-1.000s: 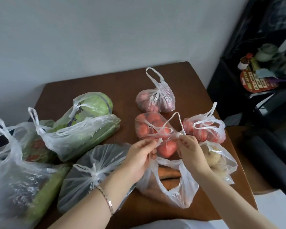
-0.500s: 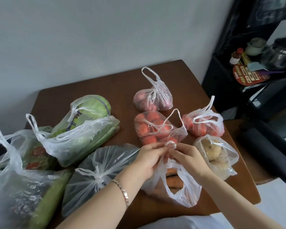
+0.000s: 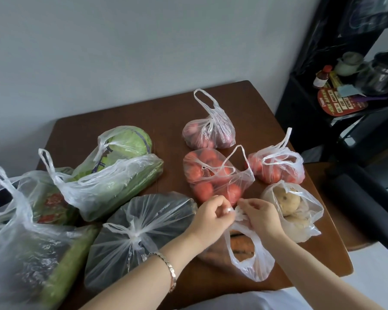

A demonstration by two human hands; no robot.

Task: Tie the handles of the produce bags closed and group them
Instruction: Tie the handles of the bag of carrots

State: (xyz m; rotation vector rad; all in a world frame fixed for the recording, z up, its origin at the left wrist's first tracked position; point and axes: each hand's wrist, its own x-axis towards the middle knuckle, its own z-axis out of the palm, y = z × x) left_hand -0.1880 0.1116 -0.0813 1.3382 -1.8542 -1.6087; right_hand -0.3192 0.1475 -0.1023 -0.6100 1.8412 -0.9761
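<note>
The carrot bag (image 3: 263, 256) lies flat on the tabletop (image 3: 166, 113) right under both hands. Its carrots (image 3: 242, 245) run crosswise, left to right, below the right wrist. The mouth of the bag points away from the person, up into the fingers. One loose loop (image 3: 230, 245) of handle sags back toward the person and gapes open over the carrots.

The left hand (image 3: 211, 218) comes in from the lower left, palm down with knuckles raised. Its fingers are curled, and the thumb and forefinger nip a small bunched end of the plastic. A bracelet (image 3: 169, 269) sits on that wrist. The right hand (image 3: 260, 217) comes in from the lower right, its fingers curled round the gathered, wrinkled handle. The two hands almost meet over the twist.

The bag is thin, clear and creased, whitish where it bunches.

A big tomato bag (image 3: 213, 175) lies just beyond the hands with its handles loose. A potato bag (image 3: 291, 209) sits just right of the right hand, with a smaller tomato bag (image 3: 278, 168) beyond it. Left of the left hand lies a dark bag (image 3: 143, 220), knotted shut. Farther left are the cabbage bag (image 3: 121, 144) and a long green vegetable bag (image 3: 108, 184).
</note>
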